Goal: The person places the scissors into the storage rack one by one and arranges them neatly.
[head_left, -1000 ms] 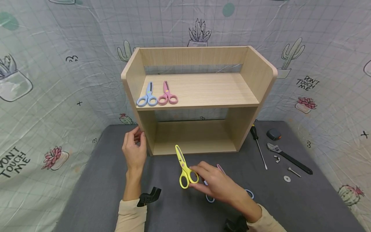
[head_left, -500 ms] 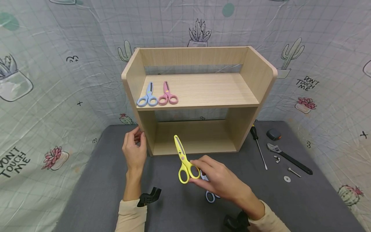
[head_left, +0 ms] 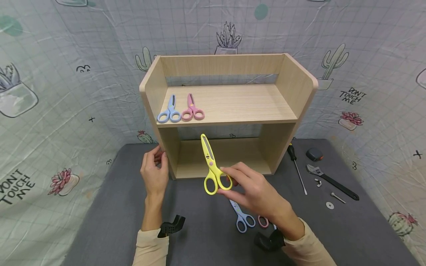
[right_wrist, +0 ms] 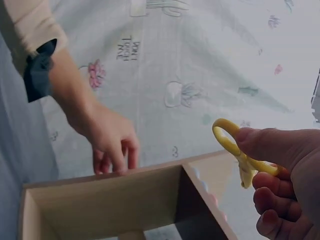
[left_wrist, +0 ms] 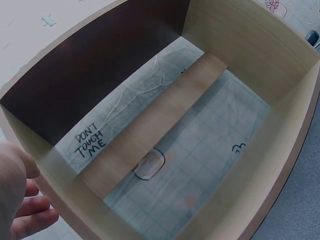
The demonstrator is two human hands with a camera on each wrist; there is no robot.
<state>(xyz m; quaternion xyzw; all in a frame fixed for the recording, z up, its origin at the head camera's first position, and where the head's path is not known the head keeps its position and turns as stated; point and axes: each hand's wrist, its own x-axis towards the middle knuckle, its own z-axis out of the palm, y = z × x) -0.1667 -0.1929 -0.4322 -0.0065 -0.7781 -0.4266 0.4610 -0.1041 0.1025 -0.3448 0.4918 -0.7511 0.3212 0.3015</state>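
Observation:
My right hand (head_left: pixel 256 188) pinches yellow scissors (head_left: pixel 211 164) by one handle loop, thumb against the loop, blades pointing away over the front of the wooden shelf unit (head_left: pixel 226 121). In the right wrist view the yellow scissors (right_wrist: pixel 227 142) appear nearly end-on between thumb and fingers. At the unit's left side panel, my left hand (head_left: pixel 154 171) touches the outer front edge with relaxed fingers; the left wrist view has its fingertips (left_wrist: pixel 37 220) beside that edge. Light blue scissors (head_left: pixel 172 109) and pink scissors (head_left: pixel 192 108) lie side by side at the left of the upper board.
Another blue pair of scissors (head_left: pixel 242 216) lies on the grey table, with a pink handle loop (head_left: pixel 263 221) partly under my right arm. Right of the unit are a screwdriver (head_left: pixel 295 162), tape measure (head_left: pixel 314 154), adjustable wrench (head_left: pixel 332 181), bolt (head_left: pixel 338 197) and washer (head_left: pixel 329 205).
My right hand has raised the yellow scissors up and forward, from near the table to in front of the unit's lower opening. More of the blue scissors below shows. My left hand stays put.

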